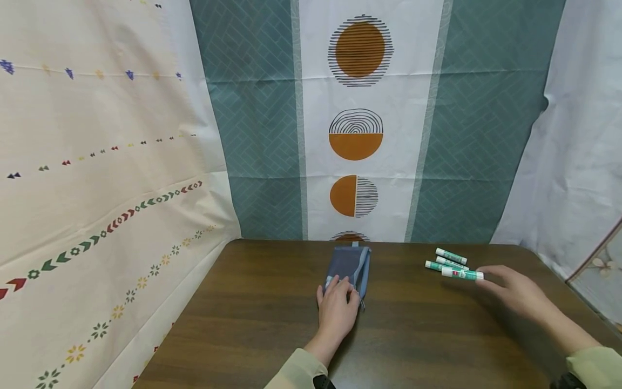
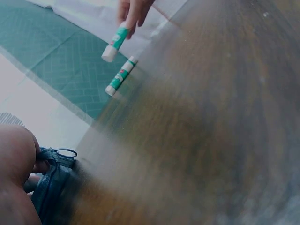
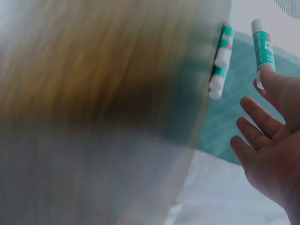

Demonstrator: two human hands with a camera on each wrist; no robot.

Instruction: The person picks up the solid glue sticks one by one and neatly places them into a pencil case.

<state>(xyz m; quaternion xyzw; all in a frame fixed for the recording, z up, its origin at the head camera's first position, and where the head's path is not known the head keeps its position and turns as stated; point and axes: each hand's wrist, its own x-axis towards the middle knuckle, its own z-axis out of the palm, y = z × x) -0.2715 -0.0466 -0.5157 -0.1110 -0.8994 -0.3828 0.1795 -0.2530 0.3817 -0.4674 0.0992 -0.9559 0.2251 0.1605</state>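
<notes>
A grey-blue zip pouch (image 1: 346, 261) lies on the wooden table near its back edge. My left hand (image 1: 337, 309) rests on the pouch's near end, fingers spread over it. In the left wrist view a zip pull ring (image 2: 66, 153) shows beside those fingers. Off to the right, my right hand (image 1: 520, 292) pinches one end of a green-and-white glue stick (image 1: 462, 274) between thumb and forefinger; its other fingers are loosely spread in the right wrist view. That stick is held above the table. Behind it lie several similar glue sticks (image 1: 451, 255), close together and partly hidden.
The brown table (image 1: 272, 313) has rounded back corners. A green and white patterned cloth (image 1: 257, 135) hangs behind it. Pale cloth hangs at the left (image 1: 121, 227) and at the right (image 1: 578, 135).
</notes>
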